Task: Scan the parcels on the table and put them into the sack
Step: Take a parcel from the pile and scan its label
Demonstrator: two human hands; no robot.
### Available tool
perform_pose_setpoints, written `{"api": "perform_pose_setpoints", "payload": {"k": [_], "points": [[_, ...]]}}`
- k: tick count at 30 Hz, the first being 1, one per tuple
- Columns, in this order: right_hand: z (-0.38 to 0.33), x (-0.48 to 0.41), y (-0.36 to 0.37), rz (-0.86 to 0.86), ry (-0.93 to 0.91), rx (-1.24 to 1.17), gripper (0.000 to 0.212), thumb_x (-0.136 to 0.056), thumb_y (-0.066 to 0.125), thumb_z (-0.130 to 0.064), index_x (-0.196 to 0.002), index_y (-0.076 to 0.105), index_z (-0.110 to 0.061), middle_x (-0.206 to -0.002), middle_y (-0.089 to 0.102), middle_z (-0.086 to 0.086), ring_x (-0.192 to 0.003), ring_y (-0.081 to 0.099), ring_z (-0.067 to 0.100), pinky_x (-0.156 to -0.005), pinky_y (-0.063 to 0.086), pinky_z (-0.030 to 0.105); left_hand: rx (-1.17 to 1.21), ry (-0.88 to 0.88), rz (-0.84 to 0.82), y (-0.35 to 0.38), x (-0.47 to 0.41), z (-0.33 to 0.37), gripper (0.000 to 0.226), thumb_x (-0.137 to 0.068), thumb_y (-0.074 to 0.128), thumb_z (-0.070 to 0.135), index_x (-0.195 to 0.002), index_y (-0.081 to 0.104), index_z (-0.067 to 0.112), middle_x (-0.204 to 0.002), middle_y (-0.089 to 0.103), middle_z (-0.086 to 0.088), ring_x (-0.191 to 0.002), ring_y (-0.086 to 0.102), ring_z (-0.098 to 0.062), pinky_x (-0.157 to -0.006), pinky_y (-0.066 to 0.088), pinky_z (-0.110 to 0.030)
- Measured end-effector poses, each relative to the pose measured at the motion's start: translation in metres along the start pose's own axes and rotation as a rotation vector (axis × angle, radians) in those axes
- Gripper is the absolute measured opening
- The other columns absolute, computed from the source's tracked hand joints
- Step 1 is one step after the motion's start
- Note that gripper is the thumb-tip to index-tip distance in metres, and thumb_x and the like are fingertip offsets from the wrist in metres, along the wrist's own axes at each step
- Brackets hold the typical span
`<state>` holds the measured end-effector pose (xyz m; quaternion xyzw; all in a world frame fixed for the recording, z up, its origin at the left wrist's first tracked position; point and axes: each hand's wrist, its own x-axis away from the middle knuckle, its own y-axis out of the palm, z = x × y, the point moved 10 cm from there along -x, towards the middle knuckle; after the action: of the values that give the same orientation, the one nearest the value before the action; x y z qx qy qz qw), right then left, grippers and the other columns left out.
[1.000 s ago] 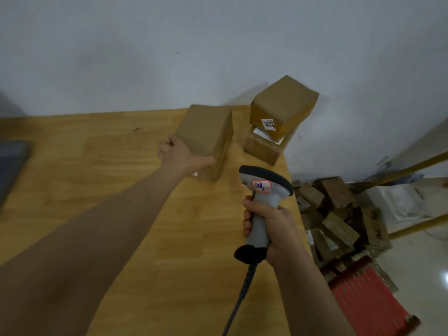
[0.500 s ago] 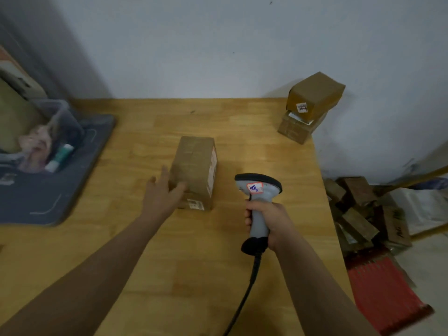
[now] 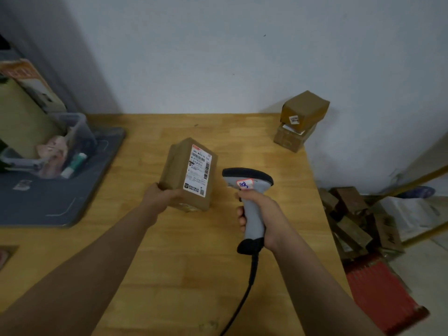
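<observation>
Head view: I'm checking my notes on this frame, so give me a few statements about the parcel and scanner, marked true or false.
1. The left hand holds the parcel, whose printed label is in view. True.
2. The scanner lies on the table. False: the right hand grips it.
3. Two stacked boxes sit at the table's far right corner. True.
4. The scanner is cordless. False: a black cable leaves its base.
</observation>
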<state>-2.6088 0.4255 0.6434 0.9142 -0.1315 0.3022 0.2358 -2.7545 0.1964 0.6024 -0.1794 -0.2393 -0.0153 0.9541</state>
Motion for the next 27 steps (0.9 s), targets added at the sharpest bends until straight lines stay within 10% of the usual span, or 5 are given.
{"api": "perform_pose_setpoints", "payload": {"k": [27], "points": [[-0.016,0.041,0.104,-0.083,-0.249,0.134,0.016,-0.079,0.069,0.001,-0.073,0.058,-0.008,-0.052,0.05,0.004,-0.04,0.043,0.015,-0.043,0.038,0.023,0.155,0.184,0.053,-0.113,0.012,-0.004,0.069,-0.059,0.088,0.018,-0.12,0.056,0.012,-0.118,0.06,-0.006,-0.11,0.057,-0.026,-0.096,0.05,-0.043]]}}
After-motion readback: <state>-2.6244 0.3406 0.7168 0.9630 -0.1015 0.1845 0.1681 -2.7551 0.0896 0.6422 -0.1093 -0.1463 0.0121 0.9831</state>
